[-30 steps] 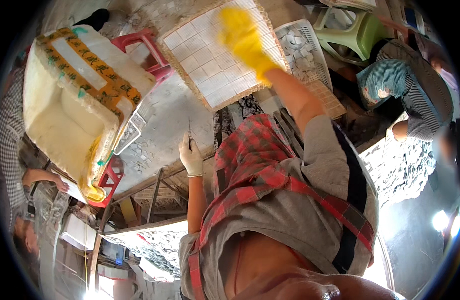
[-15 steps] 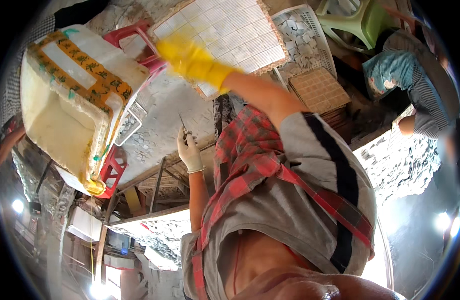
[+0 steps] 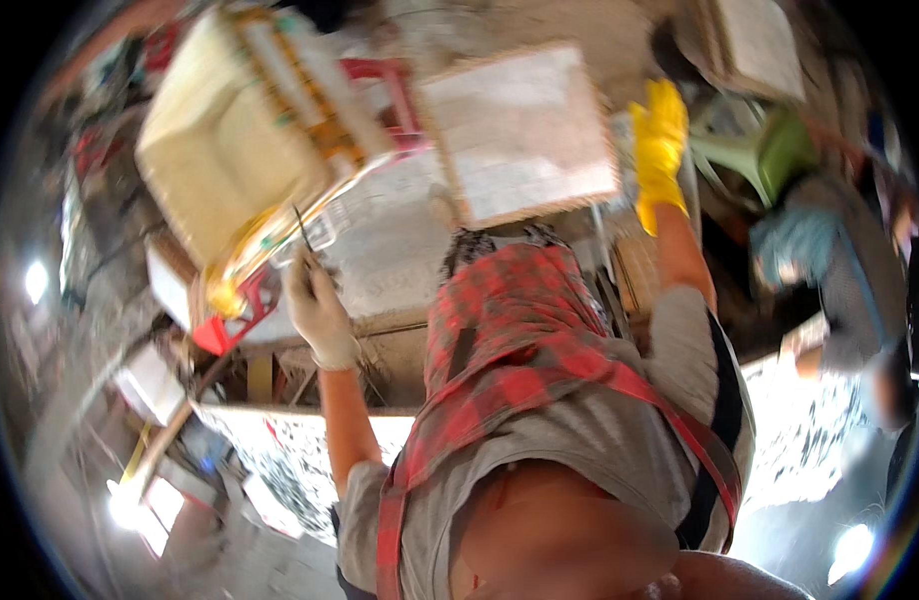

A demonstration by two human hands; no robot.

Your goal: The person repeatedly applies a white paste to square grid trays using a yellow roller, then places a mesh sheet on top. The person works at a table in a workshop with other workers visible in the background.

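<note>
My left hand (image 3: 320, 312), in a whitish glove, is closed around a thin dark pointed tool (image 3: 303, 230); its tip points up and away, and its kind is too blurred to tell. My right hand (image 3: 662, 150) wears a yellow rubber glove and is open, its fingers stretched out beside the right edge of a pale square board (image 3: 525, 135). Nothing shows in it, though its palm is hidden. The board has a rough brown rim and lies flat in front of me. The right glove covers much of the basket of tile pieces there.
A big foam box (image 3: 205, 150) with orange tape stands at the left, with a red stool (image 3: 405, 100) behind it. On the right are a green plastic stool (image 3: 780, 155), brown stacked panels (image 3: 635, 270) and another person (image 3: 850, 260). A grey worktop (image 3: 380, 260) lies before me.
My right hand has swung from the board's left side to its right edge. The left hand, still holding the tool, has shifted left toward the foam box. The whole view has turned and is blurred.
</note>
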